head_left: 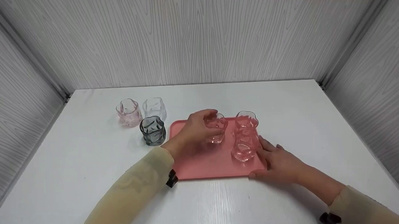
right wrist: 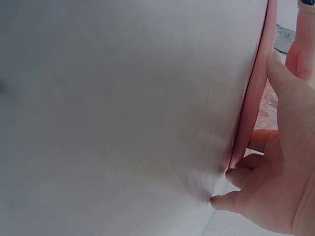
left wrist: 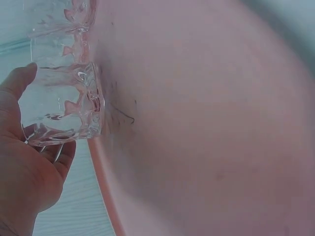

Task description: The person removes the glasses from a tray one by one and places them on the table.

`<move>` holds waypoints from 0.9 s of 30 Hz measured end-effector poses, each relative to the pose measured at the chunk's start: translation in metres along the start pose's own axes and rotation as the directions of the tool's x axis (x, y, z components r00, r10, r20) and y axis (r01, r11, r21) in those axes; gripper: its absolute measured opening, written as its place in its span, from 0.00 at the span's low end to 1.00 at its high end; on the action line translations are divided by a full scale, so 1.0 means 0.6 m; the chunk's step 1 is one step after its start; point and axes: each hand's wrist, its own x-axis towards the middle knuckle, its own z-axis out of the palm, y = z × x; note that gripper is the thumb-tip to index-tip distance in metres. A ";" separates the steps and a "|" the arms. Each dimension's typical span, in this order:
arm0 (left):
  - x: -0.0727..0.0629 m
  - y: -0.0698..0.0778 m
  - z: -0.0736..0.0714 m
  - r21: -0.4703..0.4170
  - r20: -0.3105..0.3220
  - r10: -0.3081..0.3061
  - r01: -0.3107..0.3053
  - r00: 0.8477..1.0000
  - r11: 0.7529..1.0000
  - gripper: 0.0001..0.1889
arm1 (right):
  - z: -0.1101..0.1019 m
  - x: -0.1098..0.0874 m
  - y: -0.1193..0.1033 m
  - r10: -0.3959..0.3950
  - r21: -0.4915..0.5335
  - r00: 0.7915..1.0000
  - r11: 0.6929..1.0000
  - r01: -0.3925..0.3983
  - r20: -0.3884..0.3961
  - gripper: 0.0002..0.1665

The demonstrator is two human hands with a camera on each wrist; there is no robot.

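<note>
My left hand (head_left: 200, 125) holds a clear, wavy-sided glass (left wrist: 64, 105) at the back middle of the pink tray (head_left: 197, 166). Thumb and fingers reach around the sides of this glass, which stands upright. To its right, more clear glasses (head_left: 244, 151) stand in a front-to-back row along the tray's right side, overlapping in the head view. My right hand (head_left: 279, 163) touches the tray's front right corner with nearly straight fingers. Its thumb lies at the front edge and its other fingertips (right wrist: 243, 169) sit along the right rim.
Left of the tray, on the white table (head_left: 68, 160), stand a dark grey glass (head_left: 153, 132), a pale pink glass (head_left: 129, 114) and a colourless glass (head_left: 155, 108). The grey one is close to the tray's left edge. Wood-grain panels (head_left: 202, 39) enclose the table's back and sides.
</note>
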 end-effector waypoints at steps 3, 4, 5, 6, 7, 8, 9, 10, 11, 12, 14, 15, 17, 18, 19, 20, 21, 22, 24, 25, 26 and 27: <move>-0.005 0.007 -0.005 0.012 -0.004 0.008 -0.008 1.000 1.000 0.40 | 0.002 -0.001 0.002 -0.010 -0.003 1.000 1.000 0.010 -0.003 0.68; -0.008 0.010 -0.008 0.014 -0.008 0.009 -0.009 1.000 1.000 0.41 | 0.002 -0.002 0.002 -0.011 -0.004 1.000 1.000 0.011 -0.004 0.68; -0.010 0.015 -0.011 0.021 -0.015 0.012 -0.011 1.000 1.000 0.41 | 0.002 -0.002 0.002 -0.012 -0.005 1.000 1.000 0.012 -0.003 0.68; -0.012 0.019 -0.015 0.031 -0.023 0.018 -0.017 1.000 0.999 0.41 | 0.003 -0.002 0.003 -0.013 -0.007 1.000 1.000 0.013 -0.004 0.68; -0.015 0.023 -0.020 0.042 -0.032 0.024 -0.023 0.999 0.999 0.41 | 0.003 -0.002 0.003 -0.014 -0.010 1.000 1.000 0.014 -0.005 0.68; -0.016 0.027 -0.026 0.059 -0.038 0.032 -0.030 0.999 0.998 0.41 | 0.003 -0.003 0.003 -0.016 -0.011 1.000 1.000 0.016 -0.006 0.68; -0.018 0.031 -0.032 0.068 -0.046 0.041 -0.038 0.998 0.997 0.41 | 0.002 -0.003 0.003 -0.019 -0.011 1.000 1.000 0.019 -0.008 0.68; -0.019 0.036 -0.038 0.073 -0.053 0.049 -0.045 0.997 0.996 0.41 | 0.001 -0.003 0.002 -0.021 -0.011 1.000 1.000 0.021 -0.012 0.68; -0.021 0.040 -0.045 0.081 -0.061 0.057 -0.052 0.997 0.995 0.41 | 0.001 -0.003 0.002 -0.024 -0.012 1.000 1.000 0.023 -0.017 0.67; -0.023 0.044 -0.053 0.086 -0.065 0.064 -0.058 0.996 0.995 0.41 | 0.001 -0.003 0.002 -0.026 -0.012 0.999 1.000 0.026 -0.020 0.67; -0.026 0.053 -0.066 0.088 -0.069 0.072 -0.066 0.995 0.994 0.41 | -0.001 -0.002 0.001 -0.026 -0.011 0.999 1.000 0.026 -0.024 0.67; -0.028 0.058 -0.073 0.087 -0.071 0.074 -0.068 0.995 0.994 0.41 | -0.001 -0.002 0.002 -0.027 -0.009 0.999 1.000 0.027 -0.025 0.67; -0.036 0.067 -0.087 0.092 -0.071 0.070 -0.063 0.995 0.994 0.41 | -0.001 -0.002 0.003 -0.026 -0.006 0.999 1.000 0.026 -0.021 0.68; -0.041 0.071 -0.094 0.095 -0.070 0.065 -0.058 0.995 0.994 0.41 | -0.001 -0.001 0.004 -0.026 -0.005 0.999 1.000 0.026 -0.018 0.68; -0.045 0.074 -0.102 0.101 -0.070 0.069 -0.061 0.995 0.993 0.40 | -0.001 -0.001 0.004 -0.026 -0.004 1.000 1.000 0.026 -0.015 0.69; -0.050 0.077 -0.109 0.107 -0.072 0.074 -0.066 0.995 0.992 0.41 | -0.001 -0.001 0.005 -0.027 -0.004 1.000 1.000 0.027 -0.014 0.69; -0.055 0.079 -0.117 0.116 -0.075 0.077 -0.068 0.994 0.991 0.41 | -0.001 -0.001 0.005 -0.031 -0.005 0.999 1.000 0.031 -0.015 0.69; -0.060 0.081 -0.124 0.121 -0.078 0.082 -0.073 0.994 0.990 0.41 | -0.001 -0.001 0.005 -0.032 -0.008 0.999 0.999 0.032 -0.015 0.69; -0.071 0.084 -0.139 0.131 -0.086 0.097 -0.085 0.992 0.988 0.41 | -0.001 -0.001 0.005 -0.031 -0.009 0.999 0.999 0.031 -0.015 0.69; -0.076 0.085 -0.147 0.142 -0.089 0.109 -0.095 0.990 0.985 0.41 | -0.001 -0.001 0.005 -0.029 -0.010 0.999 1.000 0.029 -0.016 0.69; -0.082 0.086 -0.154 0.148 -0.092 0.111 -0.096 0.990 0.984 0.41 | -0.001 -0.001 0.005 -0.026 -0.011 1.000 1.000 0.026 -0.016 0.69; -0.088 0.087 -0.162 0.154 -0.095 0.111 -0.096 0.989 0.983 0.41 | -0.001 -0.001 0.004 -0.020 -0.012 1.000 1.000 0.019 -0.014 0.69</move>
